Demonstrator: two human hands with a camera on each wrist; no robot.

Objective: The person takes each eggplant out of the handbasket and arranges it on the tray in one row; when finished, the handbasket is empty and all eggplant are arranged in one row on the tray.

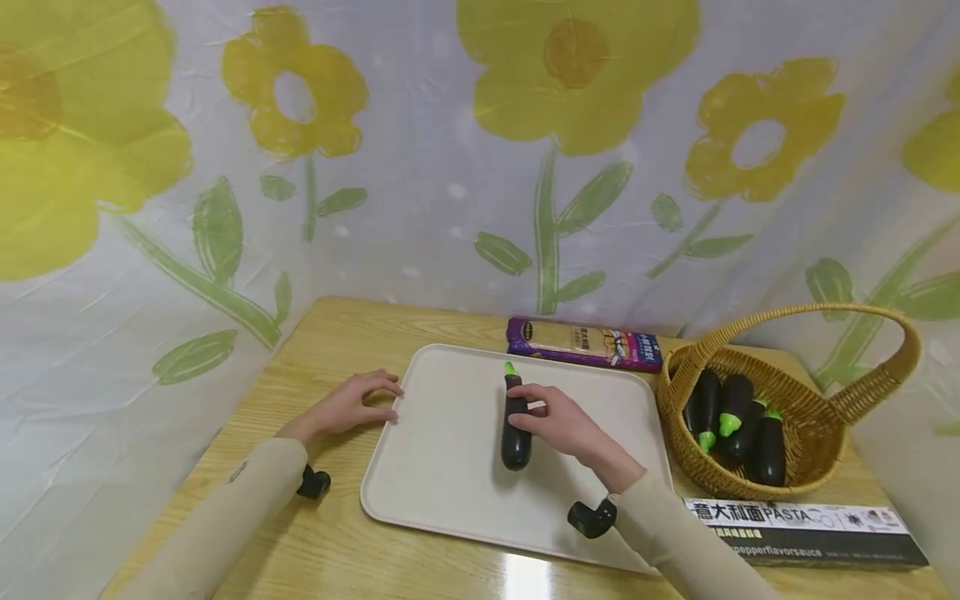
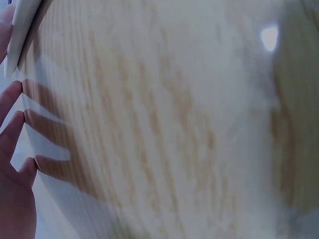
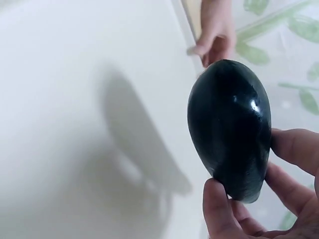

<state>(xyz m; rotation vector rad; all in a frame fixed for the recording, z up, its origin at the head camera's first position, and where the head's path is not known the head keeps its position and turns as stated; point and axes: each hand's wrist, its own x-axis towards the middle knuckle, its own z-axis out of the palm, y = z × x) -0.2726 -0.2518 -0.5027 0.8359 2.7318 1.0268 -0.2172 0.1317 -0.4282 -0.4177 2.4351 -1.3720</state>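
Observation:
Between the thumb and fingers of my right hand (image 1: 558, 423) is a dark eggplant (image 1: 516, 429) with a bright green stem. It is held over the middle of a white tray (image 1: 442, 492), stem end toward the back. In the right wrist view the eggplant (image 3: 229, 124) shows its rounded end, and its shadow falls apart from it on the tray. My left hand (image 1: 348, 404) rests at the tray's left rim with fingers spread and relaxed. The left wrist view shows several fingertips (image 2: 17, 117) on the wooden table and a digit by the tray's rim.
A wicker basket (image 1: 806, 408) with a tall handle stands right of the tray, holding several eggplants (image 1: 768, 450). Behind the tray lies a purple pasta packet (image 1: 585, 343). A black and white pasta box (image 1: 810, 533) lies at the front right. A flowered curtain (image 1: 420, 208) hangs behind the table.

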